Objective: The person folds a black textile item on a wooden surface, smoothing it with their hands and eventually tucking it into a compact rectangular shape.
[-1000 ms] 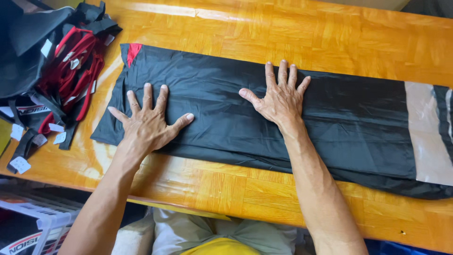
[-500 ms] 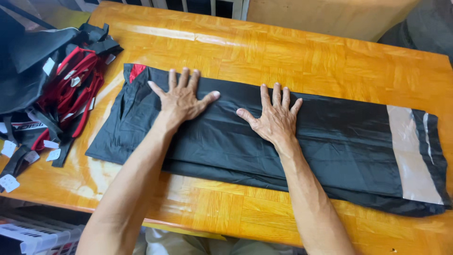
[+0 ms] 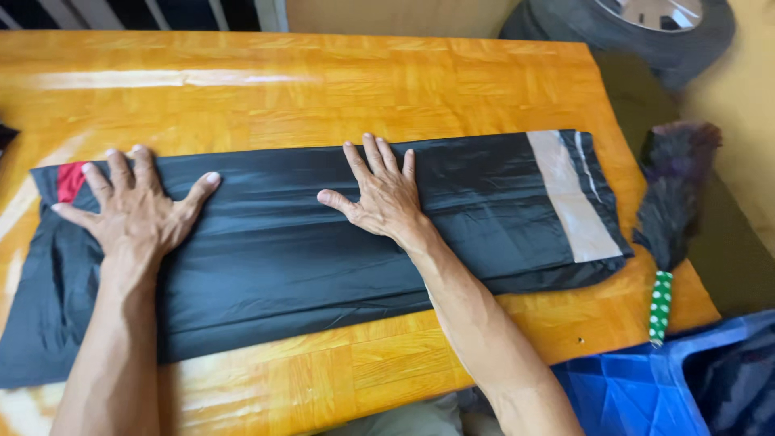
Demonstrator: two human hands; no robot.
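A long black folded garment point(image 3: 291, 250) lies flat across the orange wooden table point(image 3: 339, 89). It has a red patch point(image 3: 69, 181) at its left end and a grey reflective band point(image 3: 571, 194) near its right end. My left hand point(image 3: 133, 211) presses flat on the cloth near the red patch, fingers spread. Palm down on the middle of the garment rests my right hand point(image 3: 381, 194), fingers pointing away from me. Neither hand grips anything.
A dark feather duster point(image 3: 672, 202) with a green dotted handle lies off the table's right edge. A tyre point(image 3: 630, 24) stands at the back right. Blue fabric point(image 3: 662, 387) sits at the lower right. The table's front edge is close to my body.
The view has swung right, so the pile of dark and red items at the left is out of sight. Both hands stay flat on the garment, the left one near the red patch.
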